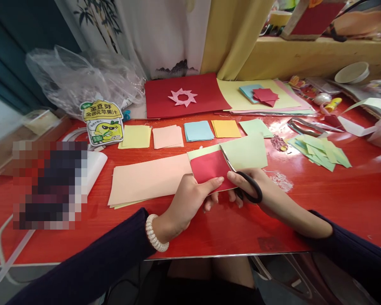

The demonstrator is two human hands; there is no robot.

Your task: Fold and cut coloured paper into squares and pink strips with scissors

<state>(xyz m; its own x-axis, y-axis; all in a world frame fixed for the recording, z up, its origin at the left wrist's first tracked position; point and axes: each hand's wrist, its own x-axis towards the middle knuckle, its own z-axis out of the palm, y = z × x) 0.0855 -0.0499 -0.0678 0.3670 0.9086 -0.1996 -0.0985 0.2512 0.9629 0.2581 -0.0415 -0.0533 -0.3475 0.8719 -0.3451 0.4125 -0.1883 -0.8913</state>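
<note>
My left hand (190, 203) pinches the lower edge of a red paper square (206, 166), its thumb lying on top. Under the square is a pale green paper strip (244, 151), which runs out to the right. In my right hand (257, 186) is a pair of scissors (252, 186) with black handles. Their metal blades point up and away, along the right edge of the red square and across the green strip. My right thumb presses near the square's lower right corner. Long peach paper strips (149, 180) lie flat left of the square.
Behind my hands lie stacks of yellow (135, 137), peach (168, 137), blue (198, 131) and orange paper squares (226, 128). A pink star ring (182, 97) rests on red paper (155, 106). Green pieces (320, 150) and pliers (307, 127) are at right, a blurred phone-like object (53, 186) at left.
</note>
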